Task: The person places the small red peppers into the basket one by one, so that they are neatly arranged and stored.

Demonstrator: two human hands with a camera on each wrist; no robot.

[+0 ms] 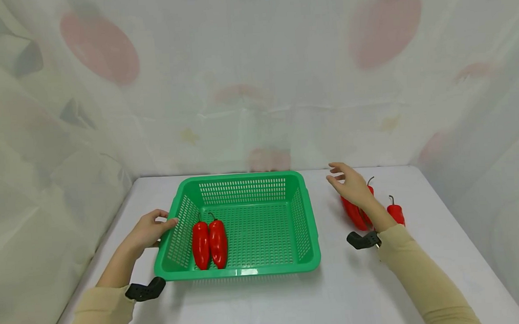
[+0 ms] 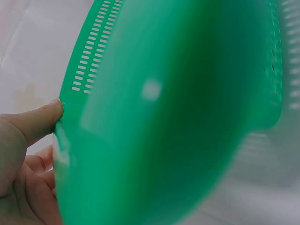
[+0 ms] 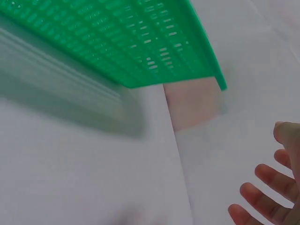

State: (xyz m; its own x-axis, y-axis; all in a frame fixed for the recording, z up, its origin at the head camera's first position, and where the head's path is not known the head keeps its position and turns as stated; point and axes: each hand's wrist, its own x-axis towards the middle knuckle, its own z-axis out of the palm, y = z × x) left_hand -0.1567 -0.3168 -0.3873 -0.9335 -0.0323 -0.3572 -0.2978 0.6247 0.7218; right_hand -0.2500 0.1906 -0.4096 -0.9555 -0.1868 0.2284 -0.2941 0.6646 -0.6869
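Observation:
A green plastic basket (image 1: 265, 269) with slotted walls sits on the white table, and two red peppers (image 1: 219, 243) lie side by side at its left inside. My left hand (image 1: 150, 230) pinches the basket's left rim, thumb over the edge; in the left wrist view the thumb (image 2: 40, 121) presses the green rim, with the other fingers behind it. To the basket's right, my right hand (image 1: 353, 186) hovers with spread, slightly bent fingers and nothing in them. Beneath it lie more red peppers (image 1: 354, 215), partly hidden by the hand and wrist.
Another red pepper (image 1: 395, 212) lies right of the right wrist, partly covered by the sleeve. The white table (image 1: 258, 309) ends at the back against a hanging curtain (image 1: 317, 95) with a printed fruit pattern, which also closes off both sides.

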